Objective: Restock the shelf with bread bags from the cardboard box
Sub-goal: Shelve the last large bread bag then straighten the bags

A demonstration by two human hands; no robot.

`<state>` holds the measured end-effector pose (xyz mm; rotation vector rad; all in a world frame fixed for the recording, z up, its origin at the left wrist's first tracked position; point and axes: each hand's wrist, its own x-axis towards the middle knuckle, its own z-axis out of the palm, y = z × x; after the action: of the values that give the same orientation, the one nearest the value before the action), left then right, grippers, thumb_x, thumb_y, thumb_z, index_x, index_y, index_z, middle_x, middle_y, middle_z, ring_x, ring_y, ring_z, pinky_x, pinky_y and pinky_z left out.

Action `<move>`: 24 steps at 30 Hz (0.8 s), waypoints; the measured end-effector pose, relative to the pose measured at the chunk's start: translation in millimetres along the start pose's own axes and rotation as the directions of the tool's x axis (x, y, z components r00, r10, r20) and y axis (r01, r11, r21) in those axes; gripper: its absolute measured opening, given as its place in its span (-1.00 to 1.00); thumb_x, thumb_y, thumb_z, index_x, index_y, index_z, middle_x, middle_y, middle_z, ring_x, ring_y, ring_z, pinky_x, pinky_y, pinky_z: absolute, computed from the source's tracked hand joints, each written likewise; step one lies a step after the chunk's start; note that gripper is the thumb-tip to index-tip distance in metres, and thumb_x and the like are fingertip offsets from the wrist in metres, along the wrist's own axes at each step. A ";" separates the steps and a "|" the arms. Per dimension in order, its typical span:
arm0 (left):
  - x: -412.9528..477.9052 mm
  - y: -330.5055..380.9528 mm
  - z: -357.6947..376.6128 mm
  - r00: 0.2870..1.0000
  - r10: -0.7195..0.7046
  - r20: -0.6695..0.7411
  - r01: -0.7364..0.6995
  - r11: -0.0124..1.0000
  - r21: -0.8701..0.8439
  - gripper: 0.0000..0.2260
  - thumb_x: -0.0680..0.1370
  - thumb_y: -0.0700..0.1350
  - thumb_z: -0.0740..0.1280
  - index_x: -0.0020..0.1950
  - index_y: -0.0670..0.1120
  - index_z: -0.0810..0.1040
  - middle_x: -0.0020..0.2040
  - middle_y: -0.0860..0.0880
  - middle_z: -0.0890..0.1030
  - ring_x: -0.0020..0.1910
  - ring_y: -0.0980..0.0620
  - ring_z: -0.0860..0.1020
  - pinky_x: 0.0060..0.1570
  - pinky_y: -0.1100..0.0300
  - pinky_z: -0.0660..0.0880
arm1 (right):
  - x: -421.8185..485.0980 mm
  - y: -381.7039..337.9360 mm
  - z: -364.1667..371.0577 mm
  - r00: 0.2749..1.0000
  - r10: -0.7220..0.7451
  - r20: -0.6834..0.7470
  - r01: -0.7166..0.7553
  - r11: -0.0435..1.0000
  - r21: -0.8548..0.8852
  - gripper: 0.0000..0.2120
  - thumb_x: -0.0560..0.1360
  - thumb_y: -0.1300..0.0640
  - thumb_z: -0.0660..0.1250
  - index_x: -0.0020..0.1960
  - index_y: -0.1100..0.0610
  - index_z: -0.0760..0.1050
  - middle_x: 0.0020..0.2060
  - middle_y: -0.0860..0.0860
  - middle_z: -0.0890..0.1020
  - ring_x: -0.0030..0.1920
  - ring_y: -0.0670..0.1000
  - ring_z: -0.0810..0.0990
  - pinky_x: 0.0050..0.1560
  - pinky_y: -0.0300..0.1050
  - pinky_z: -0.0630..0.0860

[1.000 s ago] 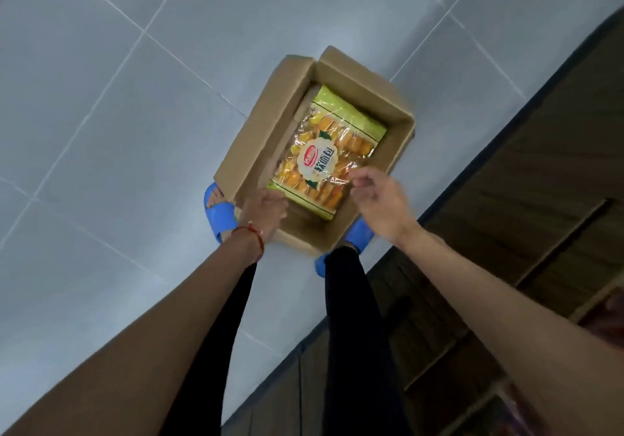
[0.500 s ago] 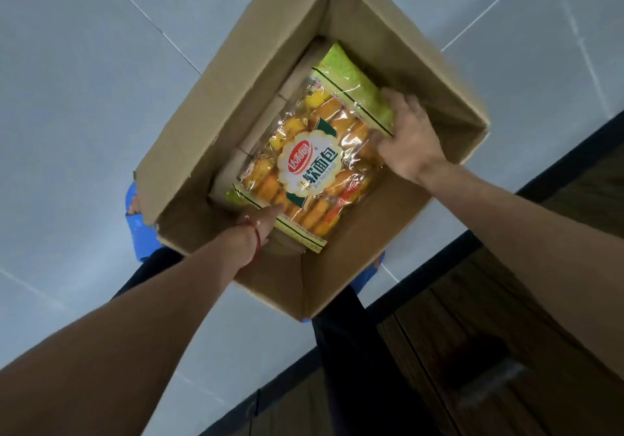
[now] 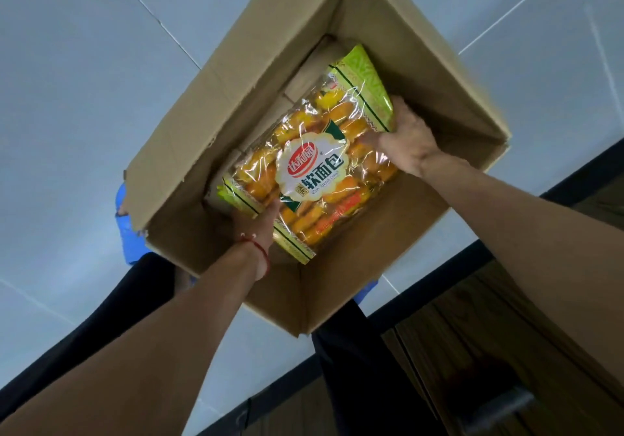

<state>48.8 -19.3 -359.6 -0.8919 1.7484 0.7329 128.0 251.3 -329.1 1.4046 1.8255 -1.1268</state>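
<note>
Floor (image 3: 84, 97): pale grey tiles with thin lines between them. It fills the left side and the far side.
Wooden cupboard (image 3: 506, 351): dark brown wood at the near right, with a dark strip along its foot where it meets the floor.
Cardboard box (image 3: 236, 97): a big brown box on the floor in the middle. Its top is open and its flaps stand up.
Arms: two bare arms reach from the near side into the box, one from the left and one from the right.
Legs (image 3: 128, 300): black trousers show under the arms, near the box.
Bread bag (image 3: 314, 165): a see-through bag full of golden little breads, with green ends and a round white and red label. It is inside the open box, slanted, with one end near and left and the other end far and right. Pale things lie under it, but I cannot tell what they are.
Right hand (image 3: 405, 141): it grasps the far right end of the bread bag. The thumb lies on top and the fingers wrap over the edge.
Left hand (image 3: 253, 222): it grasps the near left end of the bread bag. Its fingers go under the bag and are hidden.
Blue slipper (image 3: 126, 233): it peeks out by the box's near left corner.
Red string (image 3: 260, 249): tied round the left wrist.
</note>
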 end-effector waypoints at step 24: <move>-257.6 74.3 -147.8 0.939 0.321 0.122 -0.330 0.941 0.067 -0.64 0.51 -0.12 0.42 0.29 0.06 0.49 0.08 0.00 0.68 0.05 -0.06 0.66 -0.04 0.00 0.62 | -275.0 -88.4 -87.6 0.998 0.046 -0.052 -0.031 0.965 0.259 -0.22 0.44 -0.11 0.53 0.53 0.03 0.25 0.25 -0.05 0.52 0.23 0.05 0.51 0.17 0.01 0.49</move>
<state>-28.1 -38.7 -63.9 -0.4958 1.8350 0.8952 127.0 188.5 -33.9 1.6272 1.7296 -1.3560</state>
